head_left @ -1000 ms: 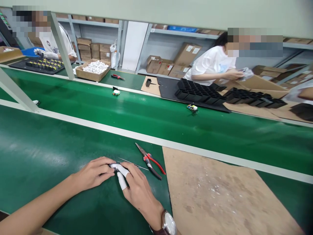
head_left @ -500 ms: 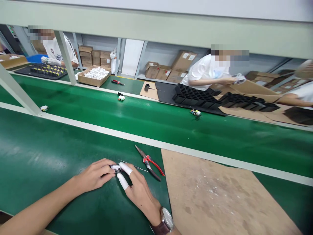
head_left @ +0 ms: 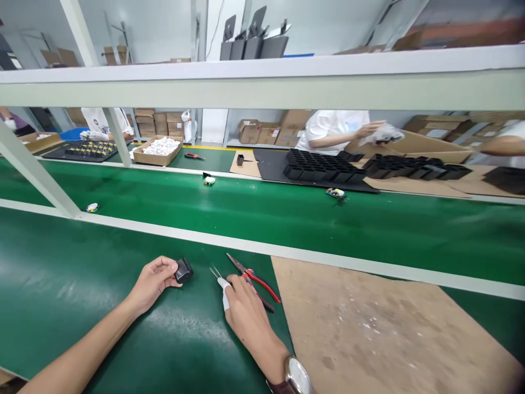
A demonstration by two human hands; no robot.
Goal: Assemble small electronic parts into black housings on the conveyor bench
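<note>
Right grip point(head_left: 246, 313) withdrew, clasping tweezers point(head_left: 215, 272) aimed forward-left; left grip point(head_left: 154, 282) clasps black case point(head_left: 184, 270).

The green bench point(head_left: 197, 345) carries red-and-black pliers point(head_left: 248, 272) just beyond the right grip point(head_left: 249, 317), partly hidden by it, and brown cardboard point(head_left: 394, 328) rightward.

Left grip point(head_left: 155, 282) holding black case point(head_left: 184, 270), right grip point(head_left: 248, 312) on tweezers point(head_left: 216, 273), red-handled pliers point(head_left: 262, 284) alongside, green bench point(head_left: 90, 273)
</note>
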